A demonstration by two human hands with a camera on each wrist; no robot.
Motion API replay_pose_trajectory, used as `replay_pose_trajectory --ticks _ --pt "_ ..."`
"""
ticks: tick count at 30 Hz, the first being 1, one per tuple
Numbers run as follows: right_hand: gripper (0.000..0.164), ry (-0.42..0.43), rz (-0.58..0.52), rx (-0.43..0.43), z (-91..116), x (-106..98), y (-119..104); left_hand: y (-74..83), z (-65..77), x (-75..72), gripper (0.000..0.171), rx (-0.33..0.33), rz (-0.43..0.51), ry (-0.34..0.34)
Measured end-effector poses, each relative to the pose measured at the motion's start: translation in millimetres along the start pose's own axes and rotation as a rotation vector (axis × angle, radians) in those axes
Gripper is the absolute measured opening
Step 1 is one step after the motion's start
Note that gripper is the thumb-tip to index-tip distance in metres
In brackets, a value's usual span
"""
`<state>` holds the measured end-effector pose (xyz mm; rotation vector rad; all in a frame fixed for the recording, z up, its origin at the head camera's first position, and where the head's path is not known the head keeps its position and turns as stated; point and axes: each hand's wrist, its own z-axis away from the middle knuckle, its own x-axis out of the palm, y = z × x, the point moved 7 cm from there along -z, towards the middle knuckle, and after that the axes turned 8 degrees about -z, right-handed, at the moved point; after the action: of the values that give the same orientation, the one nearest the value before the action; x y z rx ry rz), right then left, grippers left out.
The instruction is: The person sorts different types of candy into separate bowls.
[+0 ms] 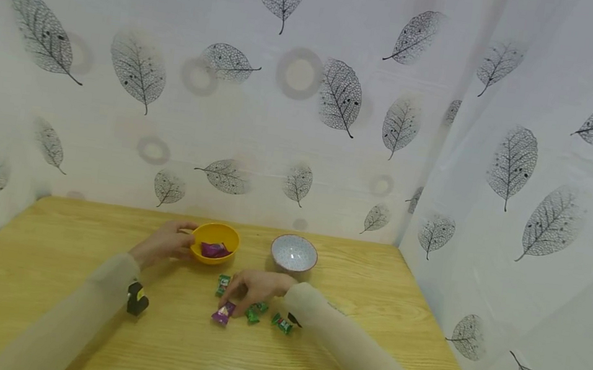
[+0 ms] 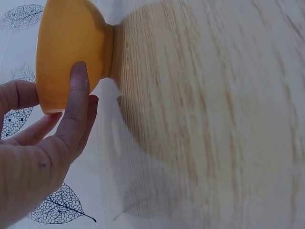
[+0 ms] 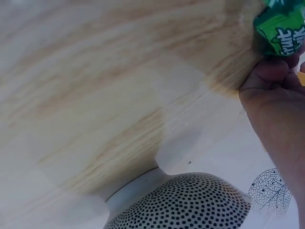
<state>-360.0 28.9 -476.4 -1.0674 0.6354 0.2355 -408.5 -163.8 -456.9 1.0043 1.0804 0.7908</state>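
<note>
My left hand holds the side of a yellow bowl, with fingers on its outer wall and the thumb at the rim. Inside lies a purple-wrapped candy. The left wrist view shows the bowl standing on the table beside the fingers. My right hand reaches down to the tabletop and pinches a purple-wrapped candy between fingertips and thumb. Close by this hand are green-wrapped candies. In the right wrist view a green wrapper appears past the right hand, its fingertips mostly hidden.
Behind the right hand stands a speckled bowl with a reddish rim. One green candy lies left of that hand, another under its wrist. The wooden table meets leaf-patterned white sheeting at the back and right.
</note>
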Motion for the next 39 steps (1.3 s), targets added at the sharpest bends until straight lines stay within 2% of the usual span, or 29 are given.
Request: replay_pose_trajectory --ticks 6,13,17,23,31,39 --pt "0.033 0.038 -0.013 0.023 0 -2 3 -0.3 1.2 -0.3 0.056 -0.001 0.003 -0.004" --pt "0.03 0.095 -0.11 -0.001 0 -9 5 1.5 3.5 0.2 0.056 0.003 -0.021 -0.005" --pt "0.031 0.14 -0.125 -0.01 2 -17 3 2.4 4.6 0.6 0.055 -0.001 -0.016 0.0" --pt "0.031 0.241 -0.065 0.035 9 -32 -1 2.0 5.2 -0.2 0.054 0.008 -0.003 0.009" --pt "0.025 0.309 -0.035 0.039 12 -43 -4 -0.9 4.2 -1.1 0.055 0.018 -0.002 -0.003" --pt "0.023 0.388 -0.147 0.078 15 -54 -7 -0.8 4.0 -1.3 0.055 0.02 -0.022 -0.005"
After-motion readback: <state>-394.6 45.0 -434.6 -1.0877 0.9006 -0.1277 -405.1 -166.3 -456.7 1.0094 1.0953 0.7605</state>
